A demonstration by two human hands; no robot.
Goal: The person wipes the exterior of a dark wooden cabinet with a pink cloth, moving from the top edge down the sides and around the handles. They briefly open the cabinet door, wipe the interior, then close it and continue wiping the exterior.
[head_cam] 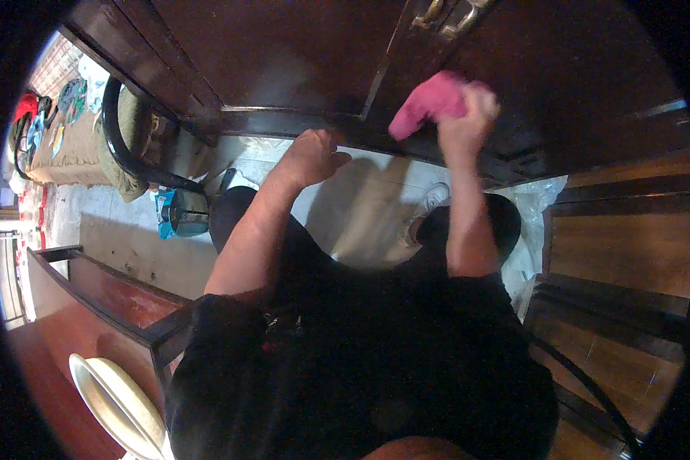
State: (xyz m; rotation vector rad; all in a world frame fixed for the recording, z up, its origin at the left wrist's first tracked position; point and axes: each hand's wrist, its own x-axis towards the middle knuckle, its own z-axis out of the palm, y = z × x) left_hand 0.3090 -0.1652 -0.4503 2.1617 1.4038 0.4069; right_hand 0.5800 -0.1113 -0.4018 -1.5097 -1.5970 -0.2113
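A dark wooden cabinet front (299, 63) with panelled doors stands before me. Held in my right hand (468, 121), a pink cloth (428, 106) lies against or just in front of the right door, below the metal door handles (457, 23); motion blurs the hand. Near the cabinet's lower edge is my left hand (313, 158), its fingers partly curled and nothing visible in it. Whether it touches the wood cannot be told.
A blue and dark package (181, 213) is on the floor at the left, near a bed with a black curved frame (112, 126). Behind on the left are a reddish wooden piece (92, 299) and a pale basin (118, 402). Clear plastic sheeting (532, 218) lies at the right beside brown wooden furniture (621, 241).
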